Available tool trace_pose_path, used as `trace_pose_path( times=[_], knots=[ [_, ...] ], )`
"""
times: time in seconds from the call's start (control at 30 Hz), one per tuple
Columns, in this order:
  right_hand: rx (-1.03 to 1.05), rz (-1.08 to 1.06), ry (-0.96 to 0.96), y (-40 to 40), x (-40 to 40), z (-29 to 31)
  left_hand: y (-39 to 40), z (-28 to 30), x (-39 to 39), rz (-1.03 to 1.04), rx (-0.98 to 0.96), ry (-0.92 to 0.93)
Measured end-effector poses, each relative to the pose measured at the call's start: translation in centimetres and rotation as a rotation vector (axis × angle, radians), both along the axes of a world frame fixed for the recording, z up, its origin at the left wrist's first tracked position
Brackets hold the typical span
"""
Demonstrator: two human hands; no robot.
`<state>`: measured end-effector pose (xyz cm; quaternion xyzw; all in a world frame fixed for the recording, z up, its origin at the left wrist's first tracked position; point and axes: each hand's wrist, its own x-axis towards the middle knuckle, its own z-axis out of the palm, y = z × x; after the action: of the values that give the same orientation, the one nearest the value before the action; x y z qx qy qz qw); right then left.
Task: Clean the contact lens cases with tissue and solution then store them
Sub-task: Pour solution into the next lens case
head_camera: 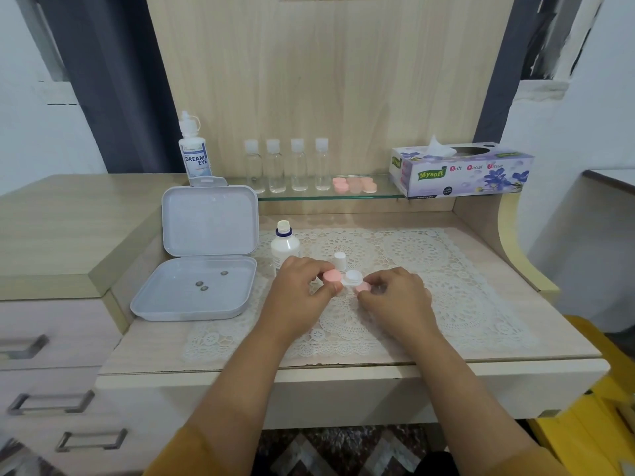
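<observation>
Both hands are over the lace mat (446, 269) on the worktop (515, 341), working one contact lens case (350, 278). The left hand (302, 297) pinches the case at its left side, fingers (318, 267) curled about the well that carries a pink cap (332, 275). The right well of the case is uncovered and shows white. The right hand (395, 297) holds a second pink cap (363, 287) between its curled fingers, just beside and slightly below the open well.

Behind the hands stands a white solution bottle (284, 245) with its neck uncovered; a small white cap (340, 260) stands on the mat near it. To the left lies an open grey storage box (206, 255), lid upright, with three small dark items (202, 286) in its tray.

On the glass shelf (385, 195) behind stand a Dream Eye bottle (193, 156), four clear bottles (287, 166), a cluster of pink lens cases (354, 184) and a tissue box (460, 170) with a tissue protruding.
</observation>
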<state>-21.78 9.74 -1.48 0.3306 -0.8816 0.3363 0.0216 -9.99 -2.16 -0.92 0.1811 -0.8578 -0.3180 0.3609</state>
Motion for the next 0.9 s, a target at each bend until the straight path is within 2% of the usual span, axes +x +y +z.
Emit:
trace_pose_path(
  times=[0.1,0.2,0.3,0.4,0.67,0.9],
  knots=[
    [-0.055,-0.024,-0.011,-0.1,-0.2,-0.4,0.0,0.0,0.0,0.000,-0.009,0.000],
    [-0.267,-0.049,-0.153,0.1,-0.2,-0.2,0.0,-0.1,0.0,-0.001,-0.018,-0.016],
    [-0.445,0.055,-0.264,0.5,0.3,0.3,-0.1,-0.2,-0.1,-0.001,-0.033,-0.028],
    [-0.393,0.176,-0.163,0.7,0.8,0.4,0.0,-0.2,0.0,-0.003,-0.039,-0.032],
    [-0.304,0.201,-0.045,0.6,0.7,0.3,-0.1,-0.3,-0.1,-0.008,-0.045,-0.028],
    [-0.307,0.243,-0.021,0.4,0.5,0.1,-0.2,-0.4,-0.2,-0.005,-0.058,-0.018]
  ],
)
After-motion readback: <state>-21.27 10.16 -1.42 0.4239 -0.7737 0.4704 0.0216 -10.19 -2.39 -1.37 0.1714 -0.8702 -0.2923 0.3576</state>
